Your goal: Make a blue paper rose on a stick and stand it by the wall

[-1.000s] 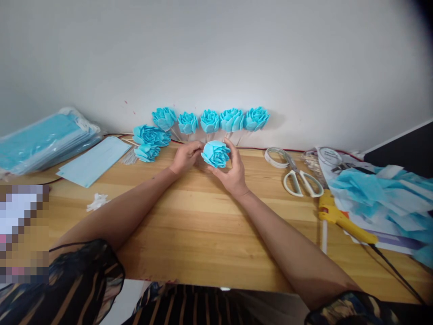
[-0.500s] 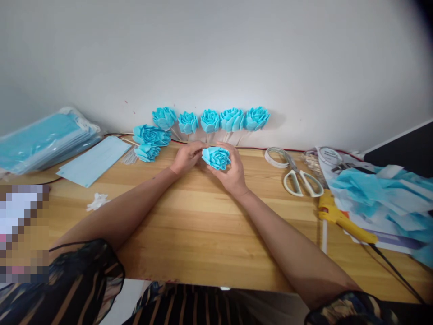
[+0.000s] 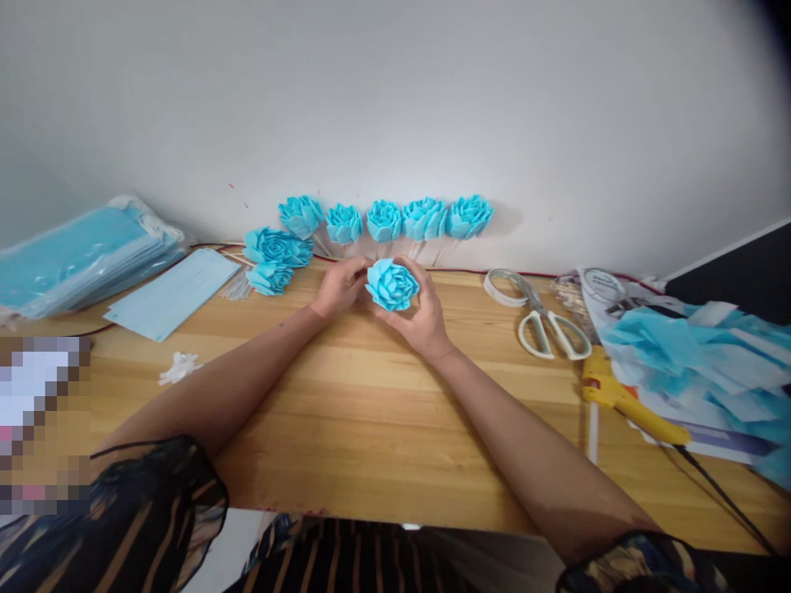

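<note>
The right hand [image 3: 421, 319] cups a blue flower [image 3: 392, 284] over the counter [image 3: 371, 428], probably loosely to avoid crushing it. The left hand [image 3: 339, 288] curls just beside it; whether it grips anything is hidden. Behind, a row of similar flowers [image 3: 384, 221] leans on the wall [image 3: 371, 99], likely so nothing squashes them. Scissors [image 3: 545, 312] and a glue gun [image 3: 609, 391] lie rightward, presumably for easy reach.

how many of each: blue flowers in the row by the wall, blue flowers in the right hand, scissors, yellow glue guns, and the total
Blue flowers in the row by the wall: 5
Blue flower in the right hand's fingers: 1
Scissors: 1 pair
Yellow glue gun: 1
Total: 8
</note>
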`<act>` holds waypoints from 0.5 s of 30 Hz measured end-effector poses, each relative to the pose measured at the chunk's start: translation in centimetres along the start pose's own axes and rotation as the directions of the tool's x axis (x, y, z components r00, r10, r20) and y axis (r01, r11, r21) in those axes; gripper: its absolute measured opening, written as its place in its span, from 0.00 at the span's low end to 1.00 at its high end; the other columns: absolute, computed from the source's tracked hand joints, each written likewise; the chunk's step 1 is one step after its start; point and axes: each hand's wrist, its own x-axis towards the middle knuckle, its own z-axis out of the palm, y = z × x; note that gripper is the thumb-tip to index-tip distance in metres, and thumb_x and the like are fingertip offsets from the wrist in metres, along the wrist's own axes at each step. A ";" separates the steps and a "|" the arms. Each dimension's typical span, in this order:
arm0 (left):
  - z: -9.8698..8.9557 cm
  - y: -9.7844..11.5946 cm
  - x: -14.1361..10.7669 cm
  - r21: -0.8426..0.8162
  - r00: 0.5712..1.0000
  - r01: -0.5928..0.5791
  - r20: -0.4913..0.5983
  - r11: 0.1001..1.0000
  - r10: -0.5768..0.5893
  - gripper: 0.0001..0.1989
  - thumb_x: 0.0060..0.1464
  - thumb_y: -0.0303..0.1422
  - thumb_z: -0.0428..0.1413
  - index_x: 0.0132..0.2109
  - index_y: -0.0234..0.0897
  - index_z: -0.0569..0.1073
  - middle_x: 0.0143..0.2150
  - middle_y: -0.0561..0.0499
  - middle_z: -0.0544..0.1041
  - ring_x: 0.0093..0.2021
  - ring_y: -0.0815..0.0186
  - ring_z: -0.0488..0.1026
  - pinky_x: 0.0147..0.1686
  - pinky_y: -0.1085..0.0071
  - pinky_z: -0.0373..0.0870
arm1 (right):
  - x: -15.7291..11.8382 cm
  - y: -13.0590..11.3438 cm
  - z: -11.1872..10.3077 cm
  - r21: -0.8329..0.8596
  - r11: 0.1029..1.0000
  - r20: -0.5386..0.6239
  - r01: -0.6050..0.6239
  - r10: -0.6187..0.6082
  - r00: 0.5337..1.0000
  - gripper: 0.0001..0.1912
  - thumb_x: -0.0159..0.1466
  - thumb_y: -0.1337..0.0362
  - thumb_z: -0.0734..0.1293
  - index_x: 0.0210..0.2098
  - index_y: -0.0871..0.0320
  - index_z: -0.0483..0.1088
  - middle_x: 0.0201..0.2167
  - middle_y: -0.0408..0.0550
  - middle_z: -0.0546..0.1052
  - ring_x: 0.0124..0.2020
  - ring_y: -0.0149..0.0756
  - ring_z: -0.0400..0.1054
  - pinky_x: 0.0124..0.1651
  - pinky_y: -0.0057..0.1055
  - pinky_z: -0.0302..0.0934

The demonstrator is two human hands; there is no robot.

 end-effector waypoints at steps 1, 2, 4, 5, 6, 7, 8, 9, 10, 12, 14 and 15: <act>0.0 0.0 0.0 0.011 1.000 0.004 -0.001 1.000 -0.004 0.06 0.57 0.26 0.55 0.38 0.34 0.77 0.34 0.49 0.80 0.35 0.63 0.75 0.38 0.70 0.71 | -0.1 0.0 0.0 0.005 1.000 0.008 -0.008 0.008 1.000 0.40 0.60 0.49 0.74 0.66 0.48 0.58 0.62 0.54 0.71 0.64 0.52 0.65 0.65 0.55 0.61; -0.1 -0.1 0.0 0.017 1.000 0.005 0.001 1.000 -0.005 0.06 0.57 0.27 0.55 0.38 0.34 0.77 0.34 0.49 0.80 0.35 0.63 0.75 0.38 0.70 0.71 | -0.1 0.1 0.1 0.005 1.000 0.014 -0.014 0.014 1.000 0.40 0.60 0.49 0.74 0.67 0.48 0.58 0.62 0.54 0.71 0.64 0.53 0.65 0.66 0.55 0.61; -0.1 -0.1 0.0 0.021 1.000 0.000 0.007 1.000 0.000 0.06 0.57 0.27 0.55 0.38 0.34 0.77 0.34 0.49 0.80 0.35 0.63 0.75 0.38 0.70 0.71 | -0.1 0.1 0.0 -0.004 1.000 0.017 -0.018 0.018 1.000 0.39 0.60 0.50 0.74 0.66 0.48 0.59 0.62 0.54 0.71 0.64 0.53 0.65 0.66 0.55 0.61; -0.1 -0.2 0.0 0.019 1.000 -0.007 0.011 1.000 0.007 0.06 0.57 0.27 0.55 0.38 0.35 0.77 0.33 0.49 0.80 0.35 0.63 0.75 0.38 0.70 0.70 | -0.1 0.0 0.0 -0.009 1.000 0.016 -0.017 0.017 1.000 0.37 0.61 0.51 0.74 0.65 0.49 0.60 0.61 0.54 0.72 0.63 0.52 0.65 0.66 0.55 0.61; 0.0 -0.2 0.0 0.016 1.000 -0.015 0.011 1.000 0.015 0.07 0.57 0.27 0.54 0.38 0.35 0.77 0.33 0.49 0.79 0.35 0.63 0.75 0.37 0.70 0.70 | 0.0 -0.1 0.0 -0.010 1.000 0.014 -0.012 0.012 1.000 0.36 0.61 0.51 0.74 0.64 0.49 0.61 0.61 0.54 0.72 0.63 0.52 0.66 0.65 0.55 0.61; 0.0 -0.3 0.1 0.012 1.000 -0.025 0.012 1.000 0.025 0.07 0.57 0.27 0.54 0.39 0.35 0.77 0.33 0.49 0.80 0.34 0.63 0.75 0.37 0.70 0.70 | 0.1 -0.2 -0.1 -0.008 1.000 0.010 -0.004 0.004 1.000 0.34 0.61 0.52 0.74 0.63 0.49 0.62 0.60 0.54 0.73 0.63 0.52 0.66 0.65 0.55 0.61; 0.0 -0.3 0.1 0.005 0.999 -0.036 0.017 0.999 0.036 0.07 0.58 0.27 0.54 0.39 0.35 0.78 0.34 0.49 0.80 0.34 0.63 0.75 0.37 0.70 0.70 | 0.2 -0.3 -0.1 -0.004 1.000 0.005 0.007 -0.007 1.000 0.31 0.62 0.53 0.73 0.62 0.49 0.63 0.59 0.54 0.74 0.62 0.51 0.67 0.65 0.55 0.61; 0.1 -0.3 0.1 -0.001 0.999 -0.045 0.024 0.999 0.045 0.08 0.58 0.28 0.54 0.40 0.35 0.78 0.34 0.49 0.80 0.34 0.63 0.75 0.37 0.70 0.70 | 0.3 -0.4 -0.1 -0.001 1.000 -0.002 0.019 -0.019 1.000 0.29 0.62 0.54 0.73 0.60 0.49 0.64 0.58 0.53 0.75 0.61 0.50 0.68 0.64 0.54 0.62; 0.1 -0.3 0.1 -0.008 0.998 -0.049 0.032 0.999 0.049 0.08 0.58 0.29 0.54 0.40 0.35 0.78 0.35 0.48 0.80 0.35 0.63 0.75 0.38 0.70 0.70 | 0.4 -0.4 -0.1 0.002 0.999 -0.013 0.034 -0.034 0.999 0.26 0.63 0.54 0.72 0.58 0.49 0.66 0.57 0.53 0.75 0.60 0.50 0.69 0.64 0.54 0.62; 0.1 -0.2 0.0 -0.018 0.999 -0.036 0.038 0.999 0.037 0.08 0.57 0.30 0.55 0.41 0.35 0.78 0.34 0.49 0.80 0.35 0.63 0.75 0.38 0.70 0.71 | 0.5 -0.6 -0.2 0.007 0.998 -0.043 0.062 -0.061 0.997 0.23 0.63 0.56 0.72 0.55 0.50 0.67 0.55 0.53 0.77 0.58 0.48 0.70 0.62 0.52 0.63; 0.1 -0.1 0.0 -0.020 0.999 -0.010 0.034 1.000 0.011 0.08 0.57 0.31 0.56 0.42 0.35 0.78 0.34 0.49 0.79 0.35 0.63 0.75 0.38 0.70 0.71 | 0.6 -0.6 -0.1 0.011 0.997 -0.072 0.078 -0.077 0.994 0.21 0.63 0.57 0.73 0.54 0.51 0.68 0.53 0.53 0.77 0.56 0.47 0.71 0.60 0.51 0.65; 0.1 0.0 0.0 -0.022 0.999 -0.003 0.032 1.000 0.004 0.08 0.57 0.31 0.56 0.42 0.35 0.78 0.34 0.49 0.79 0.36 0.64 0.75 0.39 0.70 0.71 | 0.6 -0.6 -0.1 0.014 0.997 -0.078 0.082 -0.081 0.994 0.21 0.63 0.57 0.73 0.53 0.51 0.68 0.52 0.53 0.77 0.55 0.47 0.71 0.60 0.50 0.65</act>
